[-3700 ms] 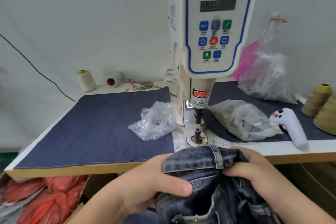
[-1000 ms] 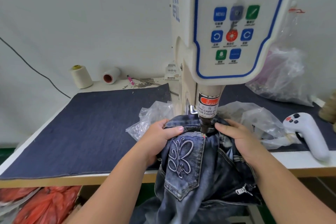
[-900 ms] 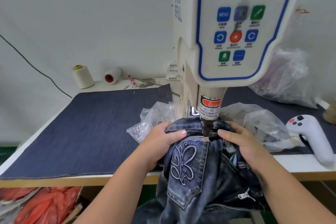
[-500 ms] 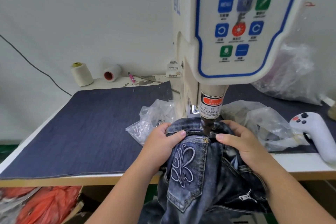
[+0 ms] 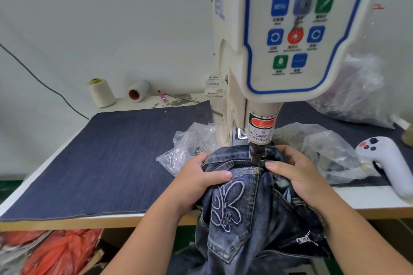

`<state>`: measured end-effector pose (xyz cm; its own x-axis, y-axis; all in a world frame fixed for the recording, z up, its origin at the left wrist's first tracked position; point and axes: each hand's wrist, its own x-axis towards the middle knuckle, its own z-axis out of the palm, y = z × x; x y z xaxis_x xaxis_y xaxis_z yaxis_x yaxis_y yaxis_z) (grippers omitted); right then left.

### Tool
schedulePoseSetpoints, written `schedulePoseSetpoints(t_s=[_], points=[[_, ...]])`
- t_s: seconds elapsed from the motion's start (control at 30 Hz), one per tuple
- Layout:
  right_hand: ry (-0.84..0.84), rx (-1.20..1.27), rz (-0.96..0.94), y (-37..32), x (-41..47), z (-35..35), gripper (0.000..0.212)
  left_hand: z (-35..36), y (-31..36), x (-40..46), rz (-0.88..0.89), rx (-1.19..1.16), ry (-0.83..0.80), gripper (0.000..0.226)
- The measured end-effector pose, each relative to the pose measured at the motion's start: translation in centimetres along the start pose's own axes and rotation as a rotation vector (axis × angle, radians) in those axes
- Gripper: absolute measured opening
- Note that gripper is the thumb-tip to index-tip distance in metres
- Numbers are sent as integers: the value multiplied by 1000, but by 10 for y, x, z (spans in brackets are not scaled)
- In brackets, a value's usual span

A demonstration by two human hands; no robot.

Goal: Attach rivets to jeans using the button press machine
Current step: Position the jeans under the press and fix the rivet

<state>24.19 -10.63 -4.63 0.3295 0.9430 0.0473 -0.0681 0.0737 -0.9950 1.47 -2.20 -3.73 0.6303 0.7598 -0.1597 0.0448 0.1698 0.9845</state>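
White wall behind, and a workbench (image 5: pixel 368 198) covered on its left half by a flat dark denim sheet (image 5: pixel 116 158). From my seat I see the button press machine (image 5: pixel 290 35) rising at the middle of the bench, its control panel of blue, green and red keys facing me and its dark punch tip (image 5: pixel 257 154) pointing down.

I have the jeans (image 5: pixel 252 219) bunched over the front edge of the bench, the waistband right under the punch tip, which looks to be touching the cloth. My left hand (image 5: pixel 199 182) grips the fabric just left of the tip, thumb laid flat on top above an embroidered back pocket (image 5: pixel 225 210), the fingers curled under a fold. My right hand (image 5: pixel 297 174) pinches the waistband just right of the tip, thumb on top, fingers wrapped around the bunched denim. A small brass rivet (image 5: pixel 256 171) sits at the pocket corner between my thumbs.

Clear plastic bags lie either side of the machine: one on the left (image 5: pixel 190 152), one on the right (image 5: pixel 319 147). A white handheld controller (image 5: pixel 388 167) rests at the far right. Two thread spools (image 5: pixel 101 92) stand by the wall.
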Motion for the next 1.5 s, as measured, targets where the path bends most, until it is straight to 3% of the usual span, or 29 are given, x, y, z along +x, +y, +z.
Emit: schedulePoseSetpoints(t_s=[1.5], points=[[29, -47, -21, -2, -3, 1, 19, 3, 0, 2, -14, -54, 21, 48]])
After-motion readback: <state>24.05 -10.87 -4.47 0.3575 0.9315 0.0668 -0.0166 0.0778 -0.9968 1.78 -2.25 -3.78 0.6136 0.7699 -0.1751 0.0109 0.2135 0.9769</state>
